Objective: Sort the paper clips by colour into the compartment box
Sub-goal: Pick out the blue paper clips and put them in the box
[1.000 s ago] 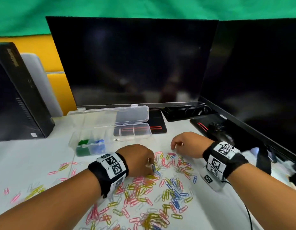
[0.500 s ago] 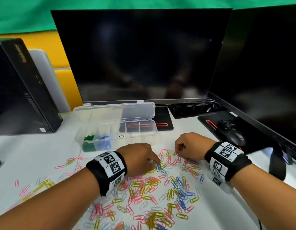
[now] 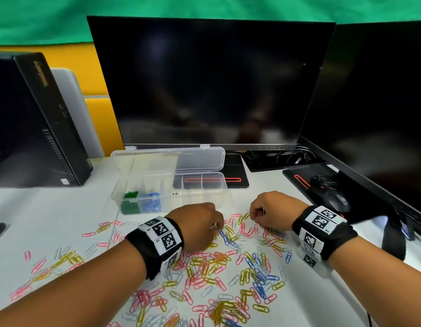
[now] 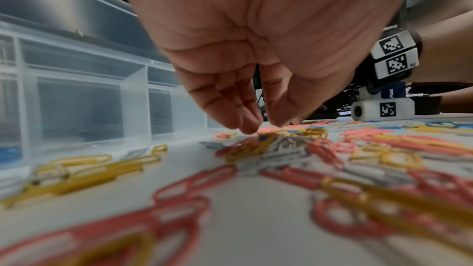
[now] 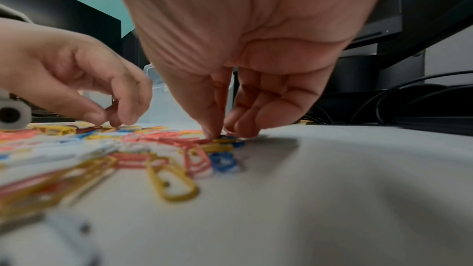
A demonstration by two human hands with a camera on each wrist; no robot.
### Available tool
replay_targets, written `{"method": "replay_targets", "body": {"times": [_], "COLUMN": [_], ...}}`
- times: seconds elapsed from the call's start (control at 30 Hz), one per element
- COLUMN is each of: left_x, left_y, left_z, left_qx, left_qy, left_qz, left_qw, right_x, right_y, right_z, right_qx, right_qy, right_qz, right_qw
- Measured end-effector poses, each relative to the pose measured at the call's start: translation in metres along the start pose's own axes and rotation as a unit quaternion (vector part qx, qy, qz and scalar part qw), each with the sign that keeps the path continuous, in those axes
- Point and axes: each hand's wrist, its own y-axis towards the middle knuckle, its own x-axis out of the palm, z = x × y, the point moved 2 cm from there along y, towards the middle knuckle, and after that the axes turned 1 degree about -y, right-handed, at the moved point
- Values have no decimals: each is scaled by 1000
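Observation:
Pink, yellow, blue and white paper clips (image 3: 228, 267) lie scattered over the white desk. The clear compartment box (image 3: 204, 192) stands open behind them, with green clips (image 3: 130, 201) in its leftmost cell and blue clips (image 3: 153, 202) in the cell beside it. My left hand (image 3: 215, 228) (image 4: 261, 126) is curled down on the pile, thumb and fingertips pinching a blue clip (image 3: 223, 235). To its right, my right hand (image 3: 254, 217) (image 5: 222, 135) is also curled, its thumb and fingers closing on a blue clip (image 5: 231, 138) at the pile's far edge.
A large dark monitor (image 3: 209, 81) rises just behind the box, and a second one (image 3: 381, 102) runs along the right. A black computer case (image 3: 35, 123) stands at the left. A mouse (image 3: 337, 201) and cables (image 3: 287, 156) lie at the right rear.
Both hands have stayed low on the pile. The left fingertips have shifted a little to the right among the clips, and the right hand has barely moved.

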Motion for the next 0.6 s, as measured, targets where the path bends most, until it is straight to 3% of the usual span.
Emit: {"method": "replay_targets", "body": {"times": [0.17, 0.33, 0.47, 0.6], "left_x": [0, 1, 0, 0], "left_y": [-1, -1, -2, -2], "left_z": [2, -1, -2, -2], "left_qx": [13, 24, 30, 27], "left_qy": [9, 15, 13, 7], "left_qz": [-13, 10, 53, 25], "left_qw": [1000, 1000, 998, 999], "right_x": [3, -9, -2, 11], "right_y": [-1, -15, -18, -9], "right_z": [0, -24, -59, -66], "right_qx": [15, -22, -63, -48], "right_qy": [-15, 53, 96, -4], "right_qz": [-19, 63, -50, -61], "right_qw": [1000, 996, 992, 997]}}
